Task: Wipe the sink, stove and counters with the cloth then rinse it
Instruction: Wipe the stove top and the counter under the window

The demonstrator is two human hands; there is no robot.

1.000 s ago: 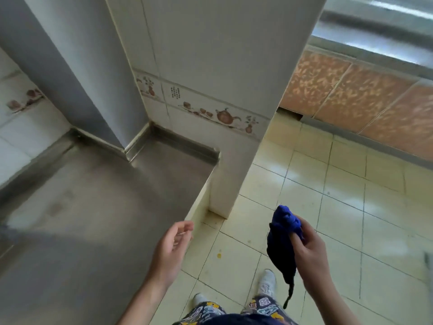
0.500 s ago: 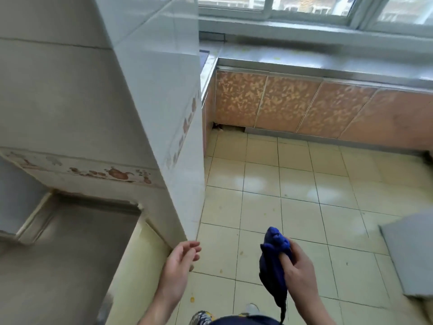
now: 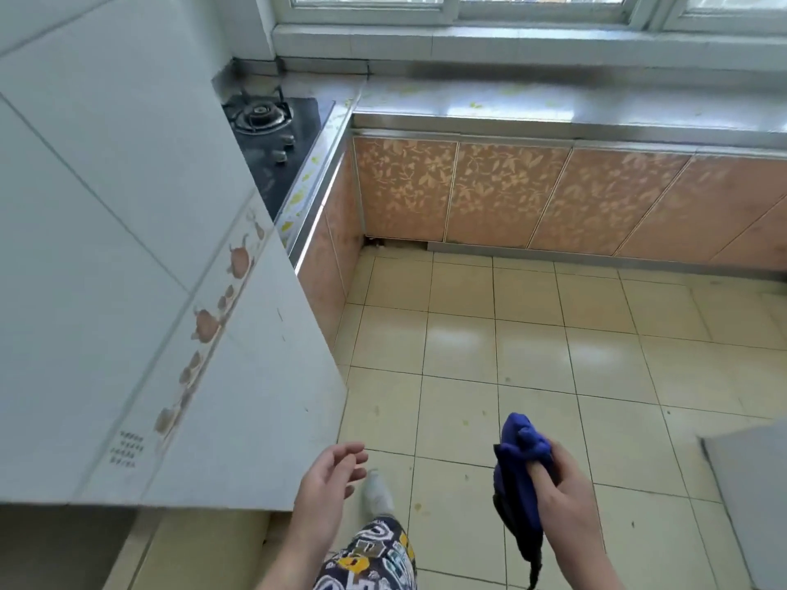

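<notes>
Head view, looking down at the floor. My right hand (image 3: 562, 483) is at lower right, fingers curled round a bunched dark-blue cloth (image 3: 521, 470); the cloth sticks up above the fist and a thin tail hangs below it, over the pale yellow tiled floor (image 3: 532, 334), touching nothing else. My left hand (image 3: 330, 474) is at lower centre, empty, fingers loose and slightly spread, just beside the bottom corner of the white tiled wall panel with a brown fruit border (image 3: 127, 270) that fills the left of the frame. Black glass gas stove with 1 visible burner (image 3: 272, 134) sits upper left of centre, partly hidden behind that panel, set in a shiny steel counter (image 3: 553, 108) that runs along the top under the window sill. Orange leaf-patterned cabinet doors (image 3: 511, 193) below the counter. Patterned shorts (image 3: 370, 555) and 1 white shoe (image 3: 377, 493) at bottom centre. Grey flat surface (image 3: 749, 496) at right edge, cannot tell what it is.
</notes>
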